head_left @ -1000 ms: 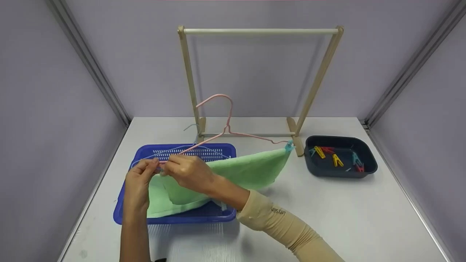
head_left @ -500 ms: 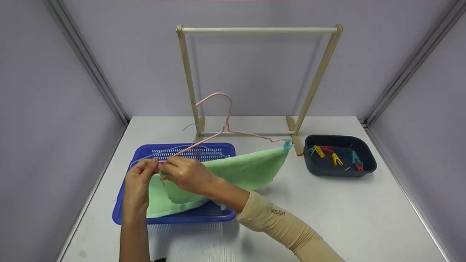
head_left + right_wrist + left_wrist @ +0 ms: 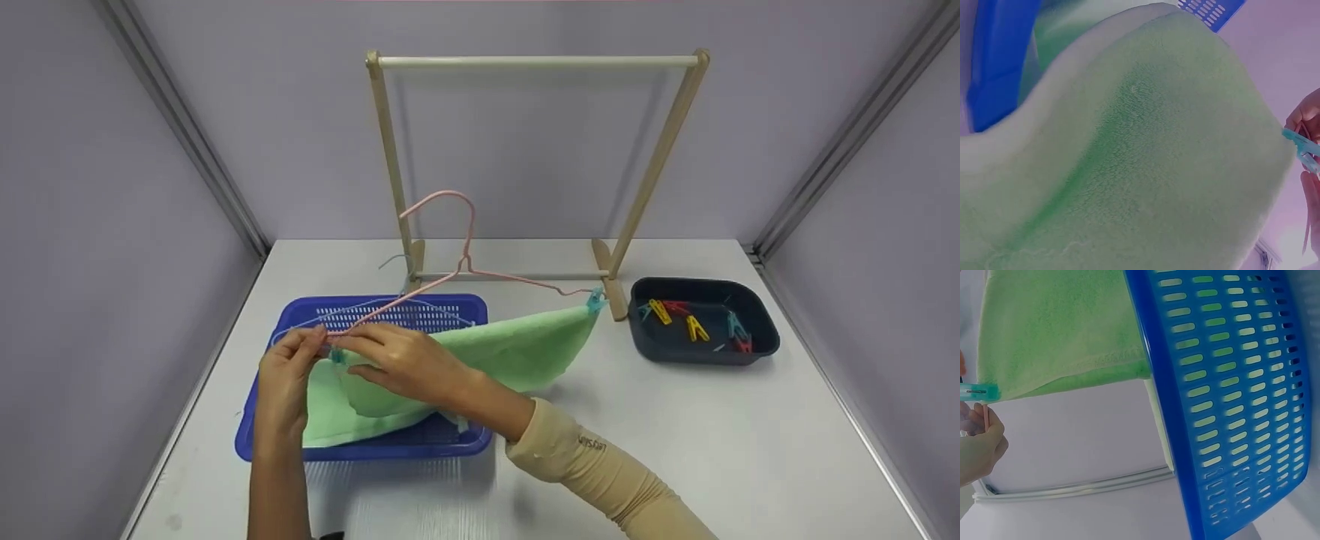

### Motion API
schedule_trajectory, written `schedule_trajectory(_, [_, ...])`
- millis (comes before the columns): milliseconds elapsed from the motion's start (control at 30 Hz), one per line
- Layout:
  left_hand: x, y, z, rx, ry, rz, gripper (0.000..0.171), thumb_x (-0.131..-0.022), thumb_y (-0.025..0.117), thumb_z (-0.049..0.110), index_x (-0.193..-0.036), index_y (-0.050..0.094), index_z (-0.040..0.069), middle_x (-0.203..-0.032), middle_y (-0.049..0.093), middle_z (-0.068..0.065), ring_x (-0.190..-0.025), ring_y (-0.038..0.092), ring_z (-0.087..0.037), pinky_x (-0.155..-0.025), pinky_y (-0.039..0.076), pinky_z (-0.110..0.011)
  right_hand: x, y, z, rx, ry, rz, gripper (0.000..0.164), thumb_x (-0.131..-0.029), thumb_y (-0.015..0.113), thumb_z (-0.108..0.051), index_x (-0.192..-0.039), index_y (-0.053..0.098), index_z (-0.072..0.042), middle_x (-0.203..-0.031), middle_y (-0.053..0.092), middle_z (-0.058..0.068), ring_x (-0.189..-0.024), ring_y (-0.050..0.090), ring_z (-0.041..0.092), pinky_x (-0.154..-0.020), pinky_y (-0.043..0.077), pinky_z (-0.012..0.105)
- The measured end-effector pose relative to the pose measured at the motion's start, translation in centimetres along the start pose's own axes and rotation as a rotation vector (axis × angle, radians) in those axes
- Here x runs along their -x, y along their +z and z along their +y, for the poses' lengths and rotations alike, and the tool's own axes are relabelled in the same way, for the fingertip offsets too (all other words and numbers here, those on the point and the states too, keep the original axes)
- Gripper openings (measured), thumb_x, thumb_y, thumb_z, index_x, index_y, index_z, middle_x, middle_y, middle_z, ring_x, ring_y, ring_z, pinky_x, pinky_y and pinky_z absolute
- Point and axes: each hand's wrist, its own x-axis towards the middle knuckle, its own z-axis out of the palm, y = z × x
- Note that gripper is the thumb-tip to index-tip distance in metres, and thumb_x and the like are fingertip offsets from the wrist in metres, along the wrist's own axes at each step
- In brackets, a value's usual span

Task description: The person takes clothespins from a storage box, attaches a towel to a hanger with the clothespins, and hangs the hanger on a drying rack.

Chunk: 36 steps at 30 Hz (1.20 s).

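My left hand [image 3: 283,379] pinches the left end of a pink wire hanger [image 3: 431,286], whose hook points up. A light green towel [image 3: 517,345] hangs along it. A teal clothespin [image 3: 595,301] clips the towel's right corner to the hanger. Another teal clothespin [image 3: 979,391] grips the towel's left corner, close by my left fingers. Around that clothespin, my right hand [image 3: 411,364] has its fingers spread, thumb apart from the forefinger. In the right wrist view, the clothespin [image 3: 1304,147] stands at the towel's edge with the thumb just below it.
Beneath the towel stands a blue basket [image 3: 375,453], with a light blue hanger [image 3: 352,307] lying over it. Behind is a wooden rack [image 3: 536,62] with a white bar. A dark tray [image 3: 705,358] at right holds several coloured clothespins [image 3: 696,328].
My right fingers have loosened from the left clothespin and drawn slightly right, leaving it in view on the towel corner. The left hand keeps its pinch on the hanger.
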Motion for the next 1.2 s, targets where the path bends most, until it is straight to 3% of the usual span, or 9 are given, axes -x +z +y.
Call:
schedule_trajectory(567, [0.0,-0.3,-0.2,0.029,-0.02,-0.007,0.018,-0.09,0.059,0.009,-0.075,0.064,0.002,-0.074,0.059,-0.001,-0.072,0.052,-0.014,-0.076,0.042,-0.026,3.5,-3.1,1.5,-0.08,0.116,0.144,0.017,-0.085,0.066,-0.01,-0.1,0.067,-0.003,-0.095,0.064,0.006,-0.091,0.06,0.014,-0.083,0.043,0.018])
schedule_trajectory(700, [-0.6,-1.0,-1.5,0.035,0.039,-0.051,0.025,-0.087,0.065,0.02,-0.08,0.064,-0.004,-0.078,0.06,-0.006,-0.073,0.053,-0.016,-0.077,0.042,-0.028,4.2,-3.5,1.7,-0.084,0.134,0.177,0.017,-0.084,0.068,-0.008,-0.099,0.067,-0.002,-0.095,0.064,0.006,-0.091,0.06,0.015,-0.082,0.045,0.02])
schedule_trajectory(733, [-1.4,-1.6,-2.7,0.075,0.073,-0.085,0.024,-0.086,0.066,0.019,-0.082,0.064,-0.004,-0.079,0.061,-0.007,-0.073,0.054,-0.016,-0.076,0.043,-0.026,4.4,-3.6,1.8,-0.085,0.137,0.188,0.017,-0.083,0.069,-0.008,-0.099,0.067,-0.002,-0.095,0.064,0.006,-0.091,0.06,0.015,-0.082,0.045,0.021])
schedule_trajectory(833, [-1.8,-2.0,-3.4,0.072,0.085,-0.106,0.032,-0.084,0.069,0.025,-0.085,0.064,-0.006,-0.082,0.06,-0.01,-0.075,0.053,-0.017,-0.077,0.043,-0.027,4.9,-4.0,2.1,-0.094,0.152,0.22,0.019,-0.081,0.071,-0.006,-0.099,0.067,-0.003,-0.095,0.064,0.006,-0.091,0.06,0.016,-0.08,0.047,0.022])
schedule_trajectory(933, [-1.3,-1.5,-2.7,0.054,0.069,-0.075,0.03,-0.085,0.067,0.023,-0.085,0.063,-0.008,-0.081,0.06,-0.01,-0.074,0.053,-0.018,-0.077,0.043,-0.027,5.5,-4.6,2.4,-0.106,0.182,0.241,0.019,-0.081,0.07,-0.005,-0.099,0.067,-0.003,-0.094,0.064,0.005,-0.091,0.06,0.016,-0.079,0.047,0.022])
schedule_trajectory(967, [-0.6,-0.8,-1.5,0.01,0.038,-0.044,0.032,-0.086,0.067,0.024,-0.083,0.062,-0.007,-0.079,0.059,-0.009,-0.074,0.052,-0.018,-0.078,0.042,-0.028,5.7,-4.8,2.4,-0.107,0.196,0.248,0.019,-0.081,0.07,-0.004,-0.099,0.067,-0.003,-0.094,0.064,0.005,-0.091,0.06,0.015,-0.079,0.047,0.022])
schedule_trajectory(1033, [-0.2,-0.5,-0.7,0.012,0.006,-0.037,0.023,-0.089,0.062,0.017,-0.081,0.063,-0.004,-0.078,0.059,-0.005,-0.073,0.053,-0.016,-0.077,0.043,-0.027,6.1,-5.3,2.7,-0.11,0.224,0.263,0.018,-0.081,0.07,-0.003,-0.099,0.067,-0.003,-0.094,0.064,0.005,-0.09,0.06,0.015,-0.079,0.047,0.022])
schedule_trajectory(1200, [0.0,-0.2,-0.1,0.019,-0.042,-0.021,0.018,-0.092,0.056,0.008,-0.076,0.064,0.003,-0.075,0.058,-0.002,-0.072,0.052,-0.014,-0.077,0.042,-0.025,7.3,-6.4,3.4,-0.114,0.274,0.321,0.019,-0.079,0.071,0.0,-0.097,0.067,-0.002,-0.093,0.064,0.006,-0.088,0.06,0.016,-0.077,0.048,0.023])
